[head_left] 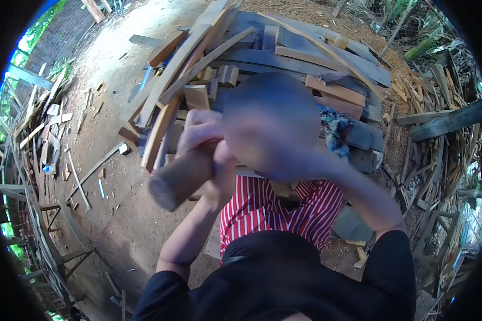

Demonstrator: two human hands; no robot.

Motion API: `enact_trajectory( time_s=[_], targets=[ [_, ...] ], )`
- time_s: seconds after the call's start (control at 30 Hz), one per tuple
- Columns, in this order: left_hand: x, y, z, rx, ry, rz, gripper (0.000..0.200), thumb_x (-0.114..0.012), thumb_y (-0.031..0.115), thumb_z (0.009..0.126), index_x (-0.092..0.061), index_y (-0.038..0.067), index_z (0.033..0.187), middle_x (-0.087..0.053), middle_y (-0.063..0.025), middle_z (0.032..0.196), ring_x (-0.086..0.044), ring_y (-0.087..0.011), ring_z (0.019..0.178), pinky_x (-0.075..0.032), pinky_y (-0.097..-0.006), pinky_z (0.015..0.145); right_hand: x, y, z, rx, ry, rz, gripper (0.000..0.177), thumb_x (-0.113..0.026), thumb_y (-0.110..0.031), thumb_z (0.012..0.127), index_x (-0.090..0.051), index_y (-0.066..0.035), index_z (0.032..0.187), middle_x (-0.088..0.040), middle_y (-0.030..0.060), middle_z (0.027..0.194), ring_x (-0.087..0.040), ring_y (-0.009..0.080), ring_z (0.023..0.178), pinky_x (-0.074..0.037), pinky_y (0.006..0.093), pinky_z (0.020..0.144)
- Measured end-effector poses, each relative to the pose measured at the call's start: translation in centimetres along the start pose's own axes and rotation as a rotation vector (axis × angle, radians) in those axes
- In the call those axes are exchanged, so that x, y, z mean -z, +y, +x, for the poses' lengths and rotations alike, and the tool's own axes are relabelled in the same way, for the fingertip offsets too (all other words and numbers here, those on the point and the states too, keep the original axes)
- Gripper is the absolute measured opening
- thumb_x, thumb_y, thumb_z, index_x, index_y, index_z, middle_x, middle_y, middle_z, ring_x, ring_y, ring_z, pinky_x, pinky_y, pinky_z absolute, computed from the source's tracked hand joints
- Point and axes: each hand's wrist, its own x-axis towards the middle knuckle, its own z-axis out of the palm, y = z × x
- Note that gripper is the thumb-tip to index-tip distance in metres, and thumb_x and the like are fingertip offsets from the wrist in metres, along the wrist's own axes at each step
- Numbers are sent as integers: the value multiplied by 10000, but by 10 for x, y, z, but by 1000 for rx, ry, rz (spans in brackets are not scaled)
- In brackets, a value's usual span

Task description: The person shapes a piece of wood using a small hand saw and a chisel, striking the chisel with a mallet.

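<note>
My left hand [201, 134] is closed around a thick, round wooden piece [183, 178], whose blunt end points down and to the left. A large round blurred patch covers the middle of the view and hides my right hand and its fingers; only the forearm [353, 184] shows, reaching in from the right. Whatever lies between the two hands is hidden too. Both arms are raised in front of my red and white striped trousers [257, 206], above the stacked boards [300, 65].
Long planks [179, 67] lean across the pile at left. A dark patterned cloth [336, 131] lies on the boards at right. Scrap wood [48, 128] lines the left side, and more wood [439, 112] is heaped at right. Small offcuts dot the dirt ground [128, 214].
</note>
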Motion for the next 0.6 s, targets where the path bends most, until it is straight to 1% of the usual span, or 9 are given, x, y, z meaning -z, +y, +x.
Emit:
enact_trajectory(
  time_s=[0.07,0.1,0.13,0.2,0.27,0.3,0.43,0.53,0.6],
  targets=[
    [-19,-5,-6,21,-153,41,278,-754,191,843,-637,38,1044,-506,-91,1000,-526,-209,940,-464,-319,802,9,-5,-20,-55,133,-159,364,-654,-81,766,-604,-47,1125,-592,90,1048,-541,271,992,-487,397,875],
    [-35,-7,-6,60,-221,105,432,-851,208,734,-659,58,1092,-506,-115,1059,-519,-246,994,-452,-362,858,20,4,-30,-112,153,-259,324,-664,-91,749,-617,-39,1066,-596,90,1035,-539,286,985,-489,381,867],
    [-44,-10,-2,6,-353,281,569,-865,141,679,-642,105,1202,-494,-140,1149,-507,-292,1096,-464,-382,877,29,16,-38,-165,174,-354,286,-673,-100,733,-631,-31,1008,-599,91,1023,-537,301,977,-490,365,860],
    [-47,-2,-1,268,-461,339,681,-847,167,676,-600,179,1311,-494,-149,1211,-459,-325,1200,-428,-420,962,48,63,-43,-91,168,-623,231,-664,-81,725,-645,-39,952,-600,60,1026,-532,283,985,-489,364,862],
    [-20,2,8,138,-847,806,702,-815,192,697,-569,223,1354,-480,-152,1281,-422,-347,1253,-365,-459,1030,70,116,-45,-41,274,-664,181,-647,-34,739,-659,-59,918,-603,40,1018,-529,273,985,-496,369,865],
    [-6,8,13,227,-977,859,643,-781,257,762,-564,186,1363,-454,-136,1342,-430,-348,1271,-312,-469,1088,78,143,-43,-30,275,-708,200,-643,-22,745,-669,-77,935,-604,31,1024,-527,268,996,-498,369,872],
    [41,22,18,316,-1018,1045,529,-740,306,796,-612,108,1269,-565,-102,1217,-522,-315,1161,-335,-448,1047,97,233,-43,-100,203,-823,194,-648,-23,768,-682,-97,945,-595,39,1056,-516,266,1043,-500,373,898],
    [59,30,16,305,-1087,1189,515,-765,273,764,-627,119,1236,-618,-80,1128,-588,-269,1041,-377,-422,1005,98,248,-45,-351,53,-955,254,-602,-28,832,-674,-102,1064,-597,56,1118,-552,302,1061,-516,398,902],
    [66,29,10,327,-1179,1282,468,-765,261,758,-642,130,1191,-643,-67,1063,-618,-255,971,-421,-410,939,88,254,-47,-503,499,-788,328,-571,-90,881,-640,-152,1196,-595,73,1187,-586,306,1075,-519,432,894]
  ],
)
